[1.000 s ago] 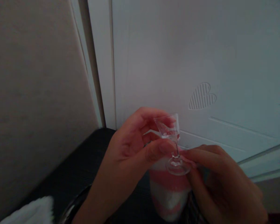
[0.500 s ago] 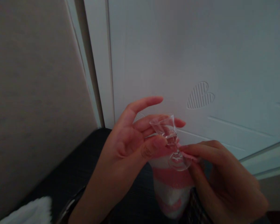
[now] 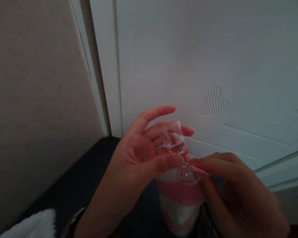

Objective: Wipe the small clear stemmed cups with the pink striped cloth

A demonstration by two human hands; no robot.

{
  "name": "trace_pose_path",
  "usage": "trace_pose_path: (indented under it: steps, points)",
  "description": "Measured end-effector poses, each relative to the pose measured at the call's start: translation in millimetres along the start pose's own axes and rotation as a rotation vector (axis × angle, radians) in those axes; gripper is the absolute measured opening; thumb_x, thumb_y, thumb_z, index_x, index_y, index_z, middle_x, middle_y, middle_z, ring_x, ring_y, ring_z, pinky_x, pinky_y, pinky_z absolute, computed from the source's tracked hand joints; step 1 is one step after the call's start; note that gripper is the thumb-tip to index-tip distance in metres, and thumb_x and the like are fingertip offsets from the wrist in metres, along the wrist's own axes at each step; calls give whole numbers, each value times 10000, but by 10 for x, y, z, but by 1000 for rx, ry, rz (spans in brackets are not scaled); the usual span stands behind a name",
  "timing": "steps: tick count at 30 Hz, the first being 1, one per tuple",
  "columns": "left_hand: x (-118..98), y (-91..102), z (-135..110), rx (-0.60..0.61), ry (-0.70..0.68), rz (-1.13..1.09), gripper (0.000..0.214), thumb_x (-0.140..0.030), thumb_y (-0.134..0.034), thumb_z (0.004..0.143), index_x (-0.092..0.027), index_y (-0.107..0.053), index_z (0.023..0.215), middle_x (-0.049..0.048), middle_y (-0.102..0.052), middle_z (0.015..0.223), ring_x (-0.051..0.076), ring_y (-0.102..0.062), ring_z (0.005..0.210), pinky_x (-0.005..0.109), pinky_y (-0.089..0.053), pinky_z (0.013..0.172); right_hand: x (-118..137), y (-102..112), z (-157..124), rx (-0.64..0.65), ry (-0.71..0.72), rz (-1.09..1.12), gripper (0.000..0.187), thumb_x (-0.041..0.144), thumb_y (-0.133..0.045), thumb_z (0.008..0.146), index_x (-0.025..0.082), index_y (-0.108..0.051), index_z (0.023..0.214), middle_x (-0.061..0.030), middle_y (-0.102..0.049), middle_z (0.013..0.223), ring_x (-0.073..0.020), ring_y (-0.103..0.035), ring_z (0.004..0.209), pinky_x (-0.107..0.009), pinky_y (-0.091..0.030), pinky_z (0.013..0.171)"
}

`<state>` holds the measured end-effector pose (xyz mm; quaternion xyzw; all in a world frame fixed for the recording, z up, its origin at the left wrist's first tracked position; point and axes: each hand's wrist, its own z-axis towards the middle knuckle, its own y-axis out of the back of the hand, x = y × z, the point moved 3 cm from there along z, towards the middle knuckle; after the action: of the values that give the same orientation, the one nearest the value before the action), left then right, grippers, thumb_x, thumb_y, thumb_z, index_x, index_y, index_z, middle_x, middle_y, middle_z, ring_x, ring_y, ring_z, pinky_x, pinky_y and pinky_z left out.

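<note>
A small clear stemmed glass is tilted a little to the left in front of me. My left hand holds it near the stem, thumb in front and some fingers behind, with the index finger stretched out free. Between the thumb and fingers of my right hand is a piece of pink cloth, pinched against the glass near the stem and foot. Most of that cloth is hidden by my fingers. Below the glass shows a pink-and-white striped fabric, partly covered by my hands.
A white panel with raised heart shapes stands close behind my hands. At the left is a beige wall. A dark surface lies below, and white fluffy cloth is at the lower left corner.
My left thumb has shifted lower, to the glass's stem, and the glass has turned slightly. The right hand has moved a little downward, still pinching the pink cloth.
</note>
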<state>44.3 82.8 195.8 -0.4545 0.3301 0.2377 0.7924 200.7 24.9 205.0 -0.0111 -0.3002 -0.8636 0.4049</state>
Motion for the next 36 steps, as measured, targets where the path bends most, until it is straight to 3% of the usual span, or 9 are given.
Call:
trace_pose_path:
  steps: [3, 8, 16, 23, 29, 33, 36]
  points:
    - [-5, 12, -21, 1, -44, 61, 508, -22, -761, 817, -343, -692, 1205, -25, -800, 1105, 171, -761, 903, 189, -607, 706, 2, -29, -25, -49, -65, 16, 272, 52, -648, 868, 245, -701, 1054, 42, -731, 865, -84, -683, 715, -189, -524, 629]
    - [-23, -9, -48, 22, -74, 143, 484, -39, -706, 876, -343, -675, 1252, -4, -772, 1207, 175, -759, 938, 218, -613, 792, -2, -45, -35, -17, -119, -14, 256, 90, -658, 895, 264, -701, 1079, 41, -729, 868, -93, -690, 729, -199, -509, 630]
    - [-32, -52, -58, -12, -97, 108, 531, 17, -755, 795, -353, -713, 1173, -57, -792, 1000, 167, -762, 855, 205, -619, 752, 6, -30, -10, 41, -107, -13, 210, 85, -653, 900, 242, -678, 1038, 44, -701, 838, -86, -673, 710, -184, -497, 633]
    - [-54, -25, -51, -95, -146, 235, 523, -39, -823, 743, -316, -729, 1177, -45, -737, 912, 141, -710, 783, 173, -605, 687, -6, -50, 10, 33, -129, -80, 175, 122, -641, 919, 252, -682, 1030, 50, -703, 842, -87, -680, 727, -181, -496, 642]
    - [-69, 4, -43, -76, -69, 271, 347, -42, -835, 740, -276, -780, 989, -34, -768, 855, 126, -713, 753, 168, -591, 720, -63, -78, -65, -124, -226, -75, 225, 49, -642, 888, 251, -688, 977, 62, -691, 838, -83, -636, 739, -185, -477, 682]
    - [-19, 15, -43, -68, 20, 217, 228, -88, -850, 738, -242, -776, 889, -19, -753, 794, 134, -690, 708, 173, -576, 639, -67, -68, -125, -273, -235, -19, 245, 19, -643, 849, 243, -683, 940, 51, -672, 786, -113, -629, 721, -233, -470, 665]
    - [17, 31, -45, -67, 14, 215, 192, -103, -833, 760, -241, -761, 872, -20, -738, 814, 128, -663, 697, 169, -557, 612, -47, -78, -90, -161, -190, -7, 214, 41, -638, 861, 239, -679, 931, 36, -679, 784, -124, -636, 692, -245, -479, 613]
